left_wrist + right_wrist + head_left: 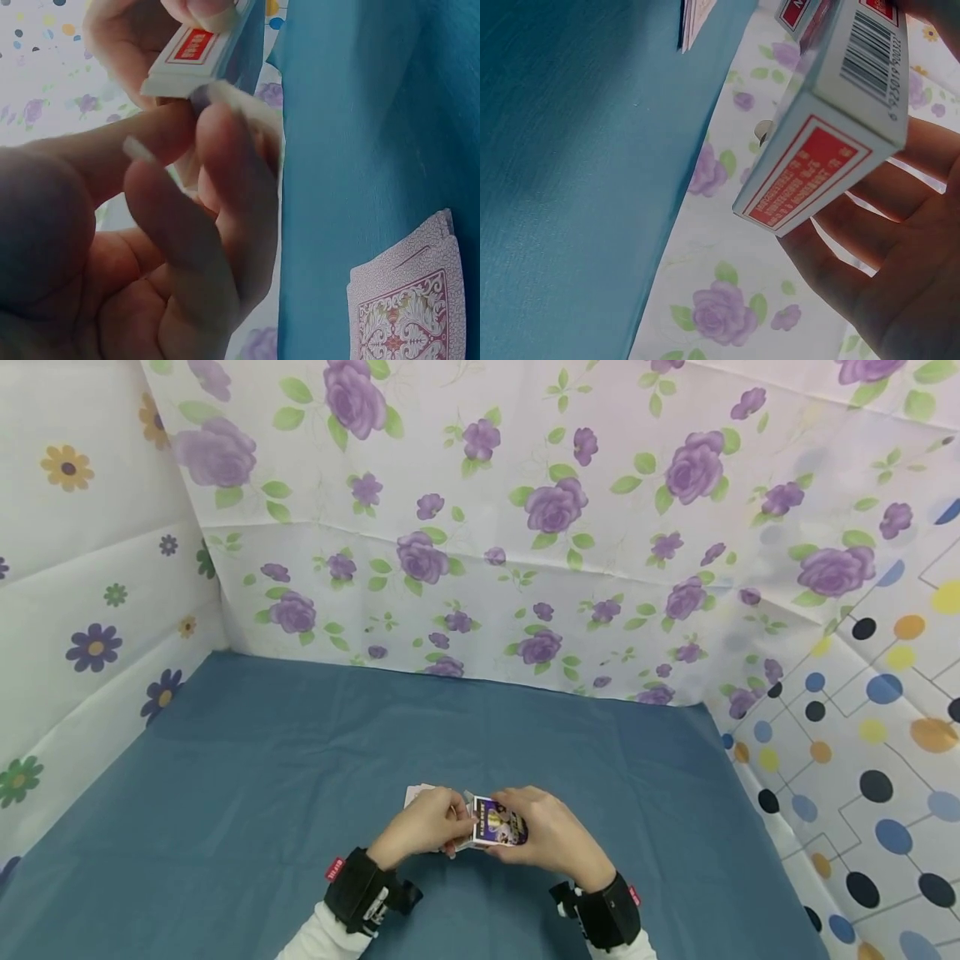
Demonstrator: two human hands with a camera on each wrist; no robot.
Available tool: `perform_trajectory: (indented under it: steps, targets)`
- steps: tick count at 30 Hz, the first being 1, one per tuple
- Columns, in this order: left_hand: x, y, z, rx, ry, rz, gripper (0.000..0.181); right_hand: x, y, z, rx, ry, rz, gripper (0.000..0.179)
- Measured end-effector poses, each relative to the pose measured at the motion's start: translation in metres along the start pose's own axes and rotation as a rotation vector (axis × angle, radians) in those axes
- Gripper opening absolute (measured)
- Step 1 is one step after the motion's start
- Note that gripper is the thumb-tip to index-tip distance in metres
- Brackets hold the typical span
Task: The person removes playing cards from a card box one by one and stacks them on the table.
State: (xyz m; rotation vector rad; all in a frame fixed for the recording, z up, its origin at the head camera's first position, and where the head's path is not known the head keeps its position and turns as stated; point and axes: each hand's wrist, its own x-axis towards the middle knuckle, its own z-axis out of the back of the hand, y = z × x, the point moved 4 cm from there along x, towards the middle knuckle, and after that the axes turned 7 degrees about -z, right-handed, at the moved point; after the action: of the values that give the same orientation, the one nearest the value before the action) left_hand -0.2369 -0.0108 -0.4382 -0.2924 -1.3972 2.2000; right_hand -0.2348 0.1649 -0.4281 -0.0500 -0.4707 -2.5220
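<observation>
Above the blue cloth, my right hand [551,831] grips a small playing-card box [498,822] with a purple picture on its front. The right wrist view shows the box's barcode side and red-labelled end [802,176], with fingers curled along it. At the box's left end is my left hand [431,820], its thumb and forefinger pinching the end by a pale flap [251,105]. A stack of playing cards [405,315] with red ornate backs lies on the cloth, slightly fanned. In the head view the left hand covers most of that stack.
A blue cloth [330,760] covers the table. Floral sheets [495,527] rise behind it, with a flowered sheet [82,577] on the left and a dotted sheet [862,760] on the right. Both wrists wear black bands [360,889].
</observation>
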Motion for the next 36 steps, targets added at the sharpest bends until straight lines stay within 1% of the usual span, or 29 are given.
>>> perform_trajectory:
  steps: [6, 11, 16, 19, 25, 30, 33, 36]
  targets:
    - [0.002, 0.002, 0.000, -0.034, 0.026, 0.034, 0.028, 0.001, 0.001, 0.002, -0.008, -0.004, 0.001, 0.060]
    - [0.004, 0.008, 0.001, -0.104, 0.067, 0.069, 0.026, 0.002, 0.001, 0.002, -0.014, -0.002, 0.000, 0.060]
    - [0.002, 0.015, 0.006, -0.185, 0.088, 0.144, 0.023, 0.002, 0.000, 0.001, -0.004, -0.007, 0.001, 0.059]
    - [0.001, 0.016, 0.009, -0.225, 0.098, 0.177, 0.023, 0.001, -0.001, 0.001, -0.002, -0.005, -0.004, 0.059]
    - [0.000, 0.019, 0.017, -0.300, 0.119, 0.179, 0.015, 0.002, -0.004, -0.001, -0.018, 0.000, -0.022, 0.061]
    - [-0.003, 0.023, 0.028, -0.321, 0.111, 0.167, 0.006, 0.002, -0.007, 0.000, -0.030, -0.009, -0.039, 0.063]
    - [-0.005, 0.025, 0.036, -0.323, 0.112, 0.161, 0.011, 0.002, -0.007, 0.001, -0.028, -0.016, -0.041, 0.063]
    - [-0.007, 0.025, 0.045, -0.308, 0.098, 0.167, 0.025, 0.001, -0.008, 0.002, -0.036, -0.018, -0.041, 0.063]
